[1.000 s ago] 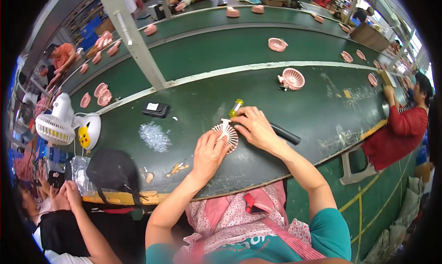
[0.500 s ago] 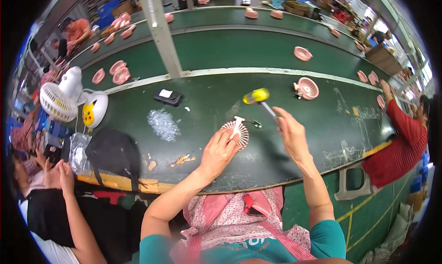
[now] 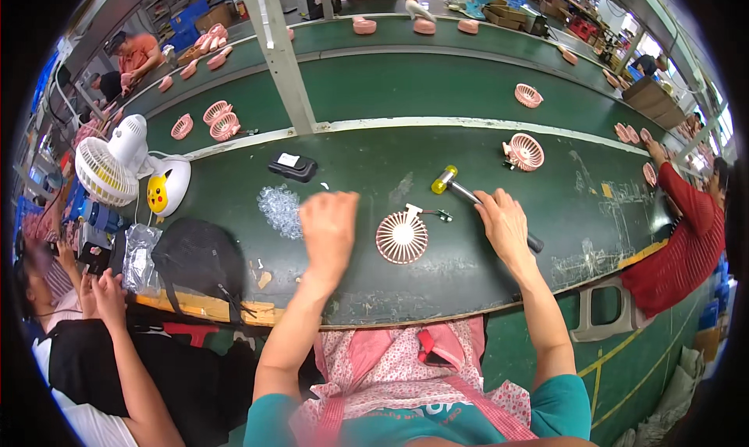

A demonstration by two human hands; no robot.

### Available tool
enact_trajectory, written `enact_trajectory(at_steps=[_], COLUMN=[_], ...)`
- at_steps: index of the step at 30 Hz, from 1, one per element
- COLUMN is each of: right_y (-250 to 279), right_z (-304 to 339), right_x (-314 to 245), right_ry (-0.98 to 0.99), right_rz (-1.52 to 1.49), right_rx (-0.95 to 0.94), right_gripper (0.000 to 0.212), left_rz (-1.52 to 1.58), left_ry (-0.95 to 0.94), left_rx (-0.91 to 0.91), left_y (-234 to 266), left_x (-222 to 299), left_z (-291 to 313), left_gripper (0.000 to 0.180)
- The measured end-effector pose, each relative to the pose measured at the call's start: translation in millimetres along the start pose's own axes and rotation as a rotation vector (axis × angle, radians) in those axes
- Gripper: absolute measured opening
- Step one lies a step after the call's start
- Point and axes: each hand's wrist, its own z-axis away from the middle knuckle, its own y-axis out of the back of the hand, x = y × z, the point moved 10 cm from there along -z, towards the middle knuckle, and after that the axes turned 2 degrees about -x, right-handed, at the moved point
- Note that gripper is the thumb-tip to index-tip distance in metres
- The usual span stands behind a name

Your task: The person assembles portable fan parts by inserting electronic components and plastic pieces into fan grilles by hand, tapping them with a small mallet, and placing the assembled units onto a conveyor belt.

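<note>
We judged that the fan grille (image 3: 402, 243), flat on the table (image 3: 437, 291) at our twelve o'clock, needed steadying for square taps; toward its nine, our left hand (image 3: 328, 232) blurred near clear bits (image 3: 278, 210), contents untellable; toward three, our right hand (image 3: 505, 222) covered the mallet (image 3: 464, 193), grip unclear

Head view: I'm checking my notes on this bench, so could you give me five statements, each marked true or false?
1. The round slatted part lies on the table between the left hand and the right hand. True.
2. The left hand is touching the round slatted part. False: it is apart from it, near the clear plastic pieces.
3. The mallet has a red head. False: its head is yellow.
4. The right hand is over the mallet. True.
5. The black case is right of the mallet. False: it is left.
</note>
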Motion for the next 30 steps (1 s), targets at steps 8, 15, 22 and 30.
enact_trajectory(at_steps=[8, 15, 22, 30], right_y=[-15, -53, -44, -35], right_z=[-23, -33, -25, -18], right_x=[-70, -88, -106, -118], right_ry=[0.287, 0.223, 0.118, 0.186], right_rz=[-0.259, -0.341, -0.894, -0.918], right_rx=[-0.044, -0.230, -0.067, -0.020], right_gripper=[0.031, 0.012, 0.017, 0.017], left_rz=[-0.194, 0.011, 1.757, 1.913], left_ry=[0.281, 0.331, 0.933, 1.028], left_rx=[-0.090, -0.020, -0.172, -0.239], left_y=[-16, -6, -86, -97], left_x=[-90, -76, -50, -18], left_z=[22, 13, 43, 49], left_gripper=[0.009, 0.011, 0.014, 0.022])
